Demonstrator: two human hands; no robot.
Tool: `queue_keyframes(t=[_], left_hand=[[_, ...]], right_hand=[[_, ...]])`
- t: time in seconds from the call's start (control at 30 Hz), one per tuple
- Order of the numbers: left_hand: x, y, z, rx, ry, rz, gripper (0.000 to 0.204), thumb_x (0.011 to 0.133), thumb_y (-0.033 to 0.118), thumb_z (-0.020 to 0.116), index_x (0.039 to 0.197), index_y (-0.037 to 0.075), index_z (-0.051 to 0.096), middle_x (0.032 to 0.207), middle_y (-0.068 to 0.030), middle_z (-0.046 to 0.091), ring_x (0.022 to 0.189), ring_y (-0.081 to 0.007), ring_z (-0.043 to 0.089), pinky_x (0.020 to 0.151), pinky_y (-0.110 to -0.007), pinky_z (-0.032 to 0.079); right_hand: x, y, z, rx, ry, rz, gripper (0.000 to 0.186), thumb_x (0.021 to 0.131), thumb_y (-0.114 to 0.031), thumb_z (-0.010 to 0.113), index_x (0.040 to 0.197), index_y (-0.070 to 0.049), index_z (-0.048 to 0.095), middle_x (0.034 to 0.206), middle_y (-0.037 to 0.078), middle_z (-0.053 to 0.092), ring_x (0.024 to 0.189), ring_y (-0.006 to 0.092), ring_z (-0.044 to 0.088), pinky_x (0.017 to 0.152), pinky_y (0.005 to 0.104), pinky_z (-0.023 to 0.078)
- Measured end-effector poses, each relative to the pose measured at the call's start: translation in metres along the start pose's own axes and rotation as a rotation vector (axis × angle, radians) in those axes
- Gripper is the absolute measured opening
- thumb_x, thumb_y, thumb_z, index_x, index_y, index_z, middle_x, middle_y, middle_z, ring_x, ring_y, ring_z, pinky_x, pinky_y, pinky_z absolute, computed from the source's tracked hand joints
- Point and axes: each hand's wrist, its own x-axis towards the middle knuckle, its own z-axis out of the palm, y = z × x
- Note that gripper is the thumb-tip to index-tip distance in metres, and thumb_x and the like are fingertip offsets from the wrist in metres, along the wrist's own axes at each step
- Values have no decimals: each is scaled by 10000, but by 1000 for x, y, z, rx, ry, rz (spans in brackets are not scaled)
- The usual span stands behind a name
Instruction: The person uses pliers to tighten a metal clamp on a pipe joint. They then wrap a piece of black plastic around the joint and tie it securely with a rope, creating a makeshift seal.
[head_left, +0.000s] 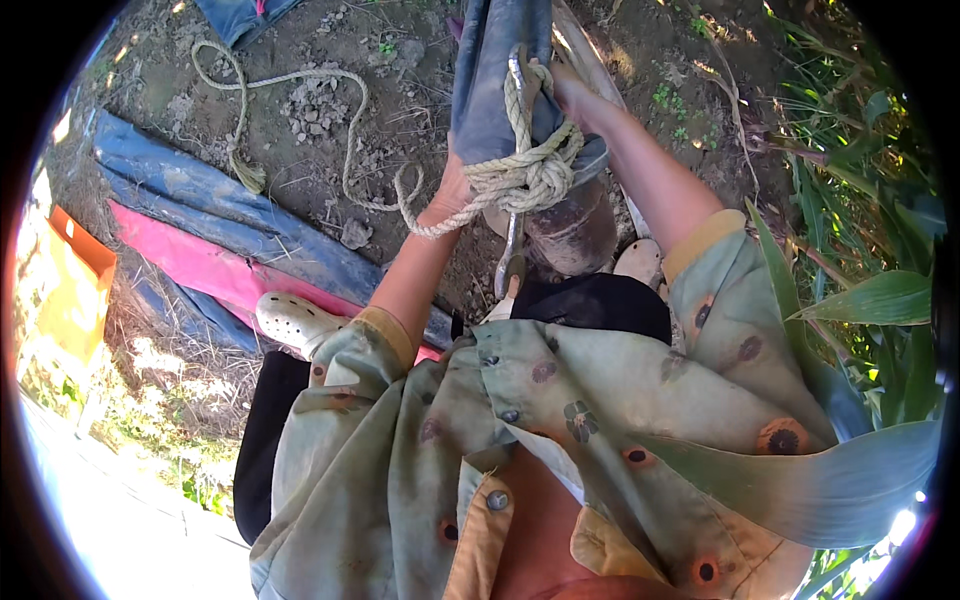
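Note:
A grey-blue rolled bundle of cloth or sheeting (490, 70) stands in front of me, wrapped with a thick beige rope (530, 165) tied in a bulky knot. My left hand (455, 190) presses against the bundle's left side just under the knot, touching the rope. On the bundle's right side my right hand (575, 95) reaches behind it near the rope's upper loop; its fingers are mostly hidden. A curved metal blade, a sickle (512, 250), hangs down past the knot. The rope's loose end (300, 90) trails left over the soil.
Bare clumpy soil (400, 60) lies ahead. Blue and pink sheets (200, 240) lie on the ground at left, with an orange box (75, 280) beside them. My white clog (295, 320) rests on the pink sheet. Tall green leaves (860, 300) crowd the right side.

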Motion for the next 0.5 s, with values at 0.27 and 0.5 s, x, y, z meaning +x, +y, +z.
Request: queue_keyframes(t=[0.27,0.5], left_hand=[[30,31,-8,420,-79,625,684,740,374,711,1293,66,452,1298,-99,440,1268,-287,318,1084,-388,229],[32,-4,0,-91,-37,401,477,803,297,605,1232,105,531,1199,-111,543,1165,-321,392,1035,-394,305]], right_hand=[[49,31,-39,-377,-440,228,565,938,-523,417,1215,-49,550,1116,114,636,972,238,639,816,386,548],[33,43,-55,-473,-428,171,481,944,-450,438,1182,-52,565,1071,93,639,934,206,632,801,352,531]])
